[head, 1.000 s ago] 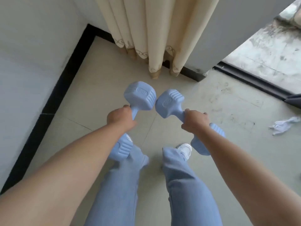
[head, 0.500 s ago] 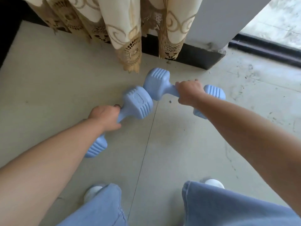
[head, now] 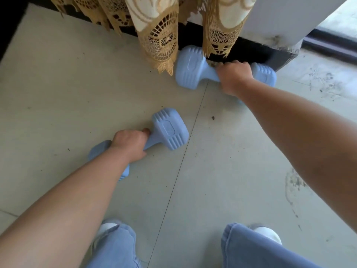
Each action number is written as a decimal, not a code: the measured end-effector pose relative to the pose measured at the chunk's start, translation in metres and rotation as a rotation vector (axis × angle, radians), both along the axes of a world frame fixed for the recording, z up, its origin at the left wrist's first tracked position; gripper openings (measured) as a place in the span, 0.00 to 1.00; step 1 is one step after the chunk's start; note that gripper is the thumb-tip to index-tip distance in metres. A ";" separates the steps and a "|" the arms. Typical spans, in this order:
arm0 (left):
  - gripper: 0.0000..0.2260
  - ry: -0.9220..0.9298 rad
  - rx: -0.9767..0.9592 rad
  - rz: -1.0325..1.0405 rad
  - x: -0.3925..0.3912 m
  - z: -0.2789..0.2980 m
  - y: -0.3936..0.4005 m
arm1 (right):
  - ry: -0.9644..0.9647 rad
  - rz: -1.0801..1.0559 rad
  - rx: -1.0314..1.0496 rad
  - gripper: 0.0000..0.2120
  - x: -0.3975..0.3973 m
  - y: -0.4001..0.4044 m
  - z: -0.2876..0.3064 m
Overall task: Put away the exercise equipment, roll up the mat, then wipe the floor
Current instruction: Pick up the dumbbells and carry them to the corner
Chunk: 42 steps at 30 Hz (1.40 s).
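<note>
While my right hand [head: 234,78] grips one dumbbell [head: 190,67] against the black skirting [head: 257,52] under the curtain [head: 160,35], and my left hand [head: 131,141] grips the other dumbbell [head: 170,130] on the floor [head: 58,84], I'd slide the second alongside before letting go; half a second ago both were still raised and touching

Soft daylight from upper right; wide-angle edges bend; slightly blurred.
</note>
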State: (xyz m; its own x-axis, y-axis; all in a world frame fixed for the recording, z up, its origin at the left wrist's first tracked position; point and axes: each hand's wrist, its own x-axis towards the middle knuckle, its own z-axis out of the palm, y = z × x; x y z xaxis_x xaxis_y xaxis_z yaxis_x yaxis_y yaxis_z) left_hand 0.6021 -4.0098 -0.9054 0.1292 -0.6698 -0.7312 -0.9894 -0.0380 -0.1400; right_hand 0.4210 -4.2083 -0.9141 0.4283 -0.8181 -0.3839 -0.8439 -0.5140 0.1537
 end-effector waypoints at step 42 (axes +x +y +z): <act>0.14 0.109 -0.256 -0.427 -0.124 0.001 -0.123 | -0.694 -0.783 0.282 0.18 -0.109 0.085 0.030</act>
State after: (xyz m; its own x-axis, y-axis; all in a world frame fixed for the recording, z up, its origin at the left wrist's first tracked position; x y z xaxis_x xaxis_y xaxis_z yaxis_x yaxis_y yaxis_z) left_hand 0.4779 -4.1325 -0.9043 -0.2635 -0.8057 -0.5304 -0.9325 0.3536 -0.0739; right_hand 0.3122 -4.1236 -0.8837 0.0214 -0.8791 -0.4762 -0.8105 0.2636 -0.5231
